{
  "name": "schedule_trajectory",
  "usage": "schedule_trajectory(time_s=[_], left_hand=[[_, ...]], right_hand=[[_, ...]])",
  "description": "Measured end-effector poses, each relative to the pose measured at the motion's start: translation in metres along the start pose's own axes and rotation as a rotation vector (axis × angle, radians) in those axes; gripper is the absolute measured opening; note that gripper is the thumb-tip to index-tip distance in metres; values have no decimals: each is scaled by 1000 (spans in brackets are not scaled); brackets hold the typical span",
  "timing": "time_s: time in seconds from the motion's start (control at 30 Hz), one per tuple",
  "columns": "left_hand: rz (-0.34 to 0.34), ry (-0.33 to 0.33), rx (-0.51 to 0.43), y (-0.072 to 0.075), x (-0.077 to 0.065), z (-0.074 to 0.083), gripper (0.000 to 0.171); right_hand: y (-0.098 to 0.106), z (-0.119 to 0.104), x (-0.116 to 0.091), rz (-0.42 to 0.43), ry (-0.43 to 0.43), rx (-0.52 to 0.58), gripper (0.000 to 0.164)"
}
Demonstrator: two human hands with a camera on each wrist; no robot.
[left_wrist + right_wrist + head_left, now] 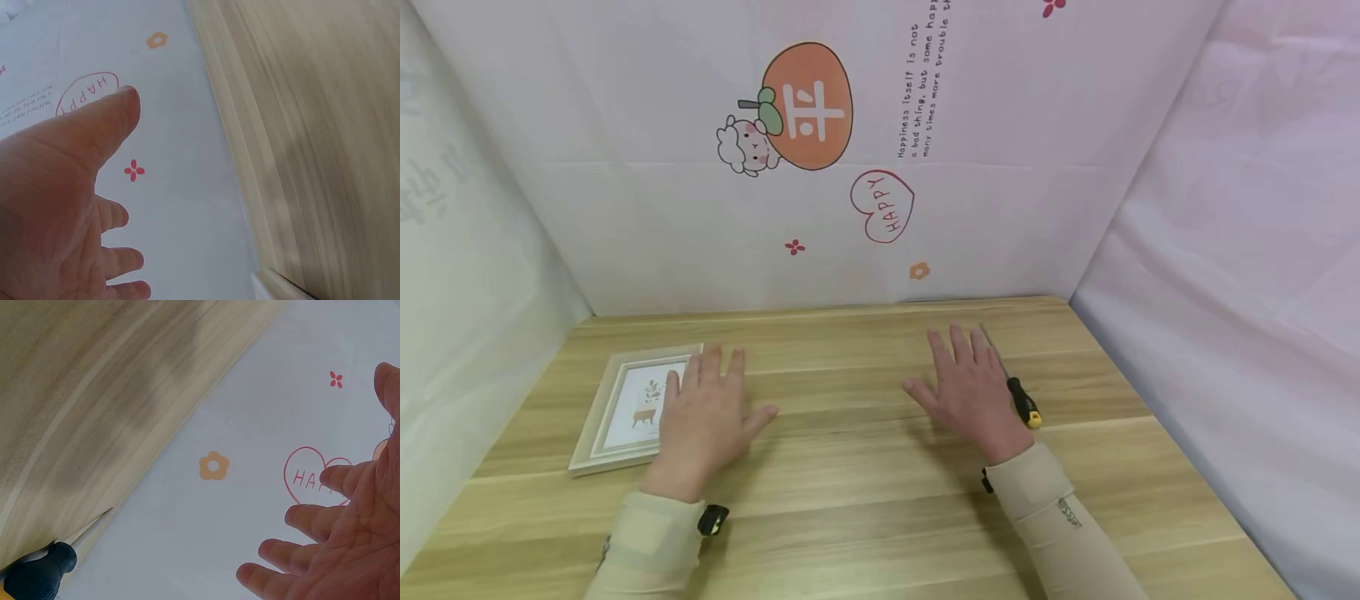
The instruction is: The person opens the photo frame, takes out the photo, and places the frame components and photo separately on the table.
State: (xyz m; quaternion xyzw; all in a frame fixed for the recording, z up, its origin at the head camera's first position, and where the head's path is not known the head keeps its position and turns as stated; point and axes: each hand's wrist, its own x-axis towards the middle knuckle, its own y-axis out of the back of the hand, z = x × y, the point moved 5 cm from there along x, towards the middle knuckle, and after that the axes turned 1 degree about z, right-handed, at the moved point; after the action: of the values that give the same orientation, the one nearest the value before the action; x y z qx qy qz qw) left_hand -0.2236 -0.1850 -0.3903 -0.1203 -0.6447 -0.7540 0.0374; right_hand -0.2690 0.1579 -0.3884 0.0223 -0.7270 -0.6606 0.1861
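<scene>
My left hand (703,417) hovers with spread fingers above the table, covering the right part of a picture frame (597,417). The frame is cream-edged and lies flat, with a small plant print inside. Fingers apart, my right hand (970,396) is held over the table beside a screwdriver (1024,403). That screwdriver has a black and yellow handle and a thin metal shaft pointing away from me. In the right wrist view its dark handle (40,575) shows at the lower left, apart from the hand. Neither hand holds anything.
The wood-grain table (850,500) ends at a white printed cloth (662,242) hanging behind it. More white cloth (1247,292) hangs on the right side and on the left. Bare tabletop lies between the two hands.
</scene>
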Motion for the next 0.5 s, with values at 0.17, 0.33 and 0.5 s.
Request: schedule_trajectory(time_s=[0.17, 0.33, 0.5], left_hand=[[-51, 52, 6, -1, -3, -14, 109], [-85, 92, 24, 0, -5, -25, 106], [-117, 129, 25, -2, -9, -33, 89]], right_hand=[[2, -2, 0, -11, -6, 6, 93], [6, -5, -1, -13, -7, 10, 93], [8, -7, -1, -8, -1, -1, 93]])
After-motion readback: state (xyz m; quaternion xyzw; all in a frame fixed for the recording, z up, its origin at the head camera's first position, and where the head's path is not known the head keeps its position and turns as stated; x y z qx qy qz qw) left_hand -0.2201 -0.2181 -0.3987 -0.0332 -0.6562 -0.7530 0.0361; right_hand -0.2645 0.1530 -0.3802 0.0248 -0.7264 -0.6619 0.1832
